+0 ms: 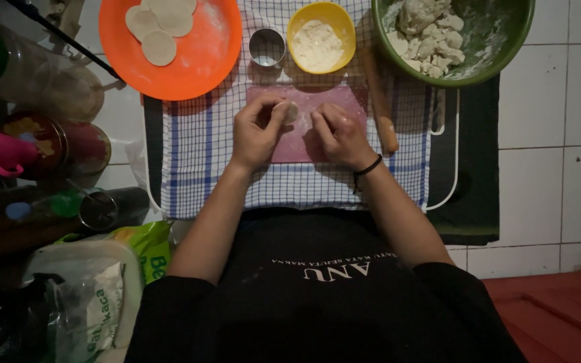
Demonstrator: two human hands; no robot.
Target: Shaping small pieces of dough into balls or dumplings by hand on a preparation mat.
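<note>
My left hand (257, 131) pinches a small pale piece of dough (290, 111) over a pink board (317, 101) that lies on a blue-checked cloth (196, 148). My right hand (339, 134) rests beside it on the board, fingers curled, its fingertips close to the dough; whether it touches the dough I cannot tell. A black band circles the right wrist.
An orange plate (196, 60) with flat dough rounds sits at the far left. A metal ring cutter (267, 47), a yellow bowl of flour (321, 42), a wooden rolling pin (379, 101) and a green bowl of dough lumps (499, 47) stand behind. Jars and bags crowd the left.
</note>
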